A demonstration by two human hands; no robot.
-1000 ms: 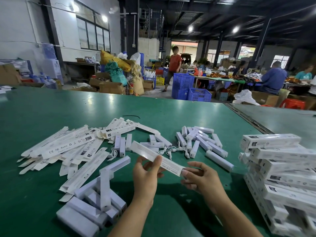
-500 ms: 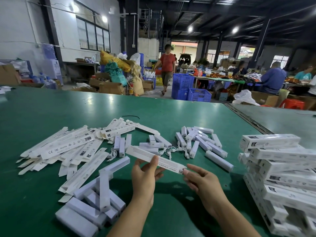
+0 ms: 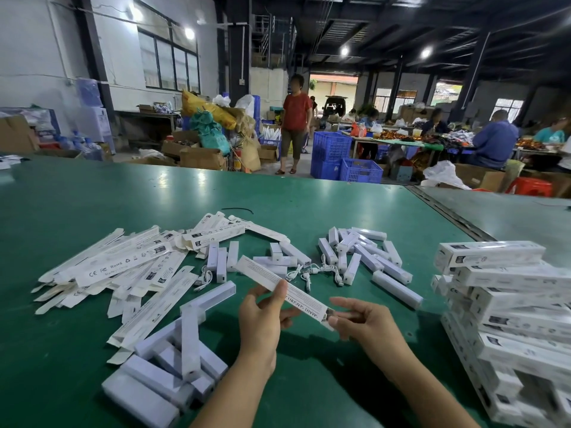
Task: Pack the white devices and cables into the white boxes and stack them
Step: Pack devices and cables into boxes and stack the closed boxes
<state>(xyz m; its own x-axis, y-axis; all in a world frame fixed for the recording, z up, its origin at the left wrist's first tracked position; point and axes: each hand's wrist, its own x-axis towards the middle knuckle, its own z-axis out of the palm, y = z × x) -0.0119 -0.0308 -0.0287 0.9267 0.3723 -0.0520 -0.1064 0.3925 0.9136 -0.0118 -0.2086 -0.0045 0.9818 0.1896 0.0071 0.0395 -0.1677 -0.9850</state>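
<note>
The long white box [image 3: 272,278] is up off the green table [image 3: 309,205], front and centre, between both hands. Its long axis runs on a slant: the far end points away and to the left, and the near end comes down toward the right. Its printed side faces up, with the lettering upside down from here.

The left hand [image 3: 259,319] pinches it about mid-length, thumb on top and the other fingers curled underneath. The right hand [image 3: 367,325] is at the near end, and its fingers [image 3: 346,305] nip the end flap between thumb and forefinger.

Just beyond the box lies a tangle of white cables [image 3: 312,271], with short white devices [image 3: 364,257] scattered on either side of them. More white devices lie heaped near the left forearm [image 3: 173,359]. Off to the left there's a spread of flat, unfolded boxes [image 3: 123,264], overlapping each other. On the right stands the stack of packed boxes [image 3: 509,291], piled several layers high and a bit ragged at the edges.
</note>
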